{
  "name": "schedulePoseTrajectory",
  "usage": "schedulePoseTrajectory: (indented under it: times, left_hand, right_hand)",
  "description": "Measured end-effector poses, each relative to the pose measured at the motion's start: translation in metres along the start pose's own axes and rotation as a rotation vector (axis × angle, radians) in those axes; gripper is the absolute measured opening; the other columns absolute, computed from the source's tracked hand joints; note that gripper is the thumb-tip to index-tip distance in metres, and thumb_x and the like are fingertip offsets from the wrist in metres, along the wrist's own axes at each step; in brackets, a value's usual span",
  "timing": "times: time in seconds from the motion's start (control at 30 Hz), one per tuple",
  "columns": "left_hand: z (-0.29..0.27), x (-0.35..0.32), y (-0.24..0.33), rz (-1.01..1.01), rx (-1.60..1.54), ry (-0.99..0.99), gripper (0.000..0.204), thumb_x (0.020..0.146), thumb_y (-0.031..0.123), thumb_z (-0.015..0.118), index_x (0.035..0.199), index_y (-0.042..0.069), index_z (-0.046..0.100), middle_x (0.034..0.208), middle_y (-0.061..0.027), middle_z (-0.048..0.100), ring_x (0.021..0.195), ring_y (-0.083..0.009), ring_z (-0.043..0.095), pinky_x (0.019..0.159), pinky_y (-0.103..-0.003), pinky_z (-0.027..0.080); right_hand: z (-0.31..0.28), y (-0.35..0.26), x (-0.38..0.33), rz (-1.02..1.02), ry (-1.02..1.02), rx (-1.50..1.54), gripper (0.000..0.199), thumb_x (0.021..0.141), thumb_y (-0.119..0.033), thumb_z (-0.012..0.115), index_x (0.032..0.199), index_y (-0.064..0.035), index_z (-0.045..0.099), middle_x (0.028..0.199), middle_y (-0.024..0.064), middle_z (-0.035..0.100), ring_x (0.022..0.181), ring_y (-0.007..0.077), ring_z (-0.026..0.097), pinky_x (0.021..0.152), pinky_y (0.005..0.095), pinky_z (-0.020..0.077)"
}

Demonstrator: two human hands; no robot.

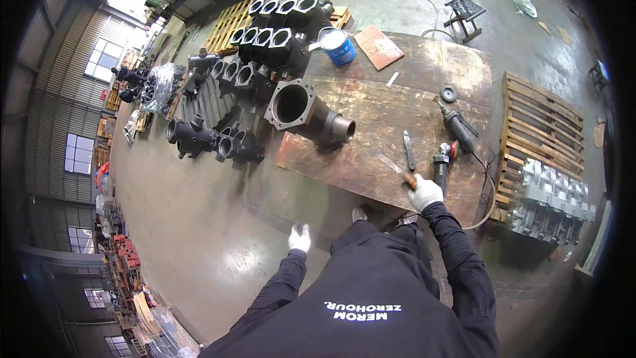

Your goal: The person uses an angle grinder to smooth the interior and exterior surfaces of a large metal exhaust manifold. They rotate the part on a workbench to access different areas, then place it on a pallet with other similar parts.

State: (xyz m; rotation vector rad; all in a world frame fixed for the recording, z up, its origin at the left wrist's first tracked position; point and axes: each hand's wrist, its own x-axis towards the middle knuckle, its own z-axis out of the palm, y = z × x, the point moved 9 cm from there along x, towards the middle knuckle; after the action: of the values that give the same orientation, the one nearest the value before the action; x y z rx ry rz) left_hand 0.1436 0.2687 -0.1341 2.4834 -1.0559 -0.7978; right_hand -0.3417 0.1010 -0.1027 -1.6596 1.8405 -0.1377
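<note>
My right hand (426,193), in a white glove, grips the brown handle of a scraper (398,168) with a thin flat blade. It is over the near edge of a worn brown work table (371,99). Beside it lie a small angle grinder (440,167) with a red disc and a dark narrow hand tool (409,150). My left hand (300,238), gloved too, hangs away from the table over the floor with its fingers stretched out, holding nothing. At the table's left edge sits a large dark cast metal housing (318,122) with a flanged round opening.
Farther back on the table are a corded power tool (457,124), a round disc (448,95), a blue can (337,47) and a reddish flat board (379,48). Several dark castings (265,40) stand at left. Silver castings (553,202) rest on a wooden pallet (543,126) at right.
</note>
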Motion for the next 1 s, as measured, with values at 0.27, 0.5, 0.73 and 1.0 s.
schedulePoseTrajectory:
  times: [0.27,0.5,0.73,1.0]
  left_hand:
    - [-0.007,0.018,0.001,0.088,-0.064,-0.096,0.054,0.098,0.033,0.063,0.139,0.001,0.052,0.131,-0.0212,0.064,0.123,-0.0313,0.062,0.104,-0.038,0.047]
    - [-0.046,0.049,-0.168,-0.311,0.042,-0.050,0.057,0.097,0.042,0.060,0.136,0.001,0.056,0.131,-0.0238,0.063,0.125,-0.0375,0.059,0.105,-0.040,0.046]
    - [-0.067,0.073,-0.236,-0.429,0.156,-0.083,0.057,0.095,0.045,0.059,0.126,-0.003,0.062,0.124,-0.0256,0.066,0.119,-0.0380,0.063,0.102,-0.044,0.048]
    - [-0.030,0.153,-0.140,-0.190,-0.054,-0.128,0.074,0.097,0.049,0.058,0.141,-0.010,0.047,0.139,-0.0299,0.055,0.131,-0.0404,0.052,0.110,-0.040,0.041]
  right_hand:
    - [0.011,-0.031,0.023,0.043,0.136,0.086,0.039,0.094,-0.051,0.060,0.114,-0.0179,0.065,0.093,0.0213,0.070,0.089,0.0427,0.068,0.077,0.0504,0.0538]
    - [-0.024,-0.055,-0.039,-0.190,0.274,0.187,0.034,0.090,-0.036,0.070,0.110,-0.0092,0.067,0.091,0.0205,0.073,0.086,0.0405,0.071,0.075,0.0454,0.0562]
    - [-0.068,-0.133,-0.077,-0.241,0.348,-0.019,0.032,0.086,-0.030,0.074,0.110,-0.0096,0.066,0.080,0.0179,0.071,0.075,0.0350,0.073,0.069,0.0412,0.0580]
    - [-0.025,-0.131,-0.062,-0.141,0.032,-0.328,0.042,0.087,-0.046,0.072,0.113,-0.0142,0.061,0.083,0.0168,0.071,0.081,0.0373,0.071,0.072,0.0465,0.0549]
